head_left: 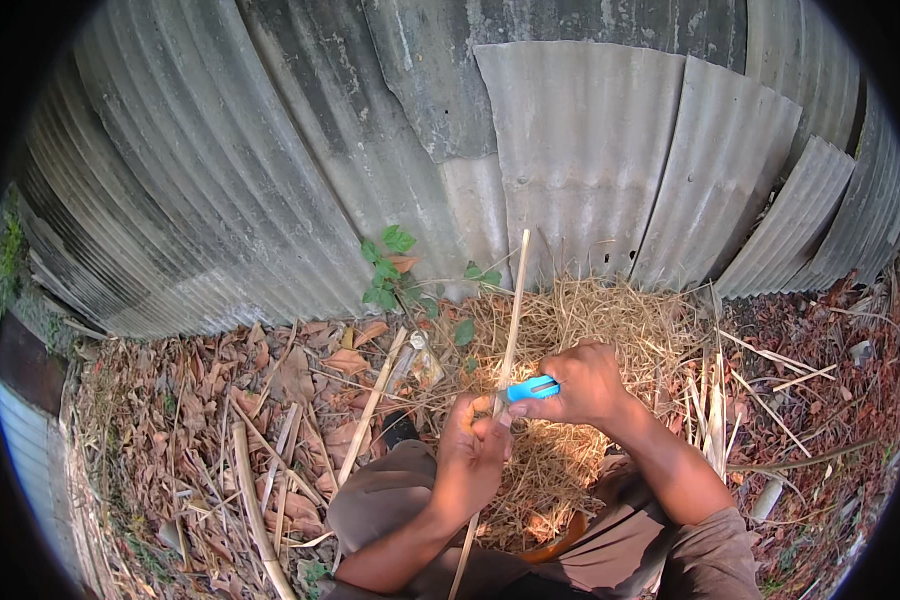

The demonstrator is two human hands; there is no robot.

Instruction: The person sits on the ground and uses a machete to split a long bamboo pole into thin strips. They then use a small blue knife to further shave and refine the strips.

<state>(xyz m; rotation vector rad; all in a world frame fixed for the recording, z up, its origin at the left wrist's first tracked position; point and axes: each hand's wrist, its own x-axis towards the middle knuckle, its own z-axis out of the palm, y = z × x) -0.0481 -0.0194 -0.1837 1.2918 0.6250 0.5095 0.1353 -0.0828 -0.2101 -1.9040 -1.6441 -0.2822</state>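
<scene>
A long pale strip (516, 305), apparently split bamboo, runs upright between my knees, its top leaning slightly right. My left hand (467, 458) is closed round it at mid-length, and its lower end passes down between my legs. In my right hand (588, 382) is a cutter knife with a bright blue handle (534, 388). The knife lies across the strip just above my left fingers. Its blade end meets the strip there; the blade itself is mostly too small to make out. Below both hands lies a heap of thin straw-like shavings (540, 470).
A corrugated metal fence (590, 150) stands ahead. More split strips (372, 405) and a thicker pole (255, 500) lie among dry leaves (295, 380) on the left. Further strips (715, 410) lie at right. A green plant (382, 270) grows by the fence, near a crumpled clear plastic piece (425, 360).
</scene>
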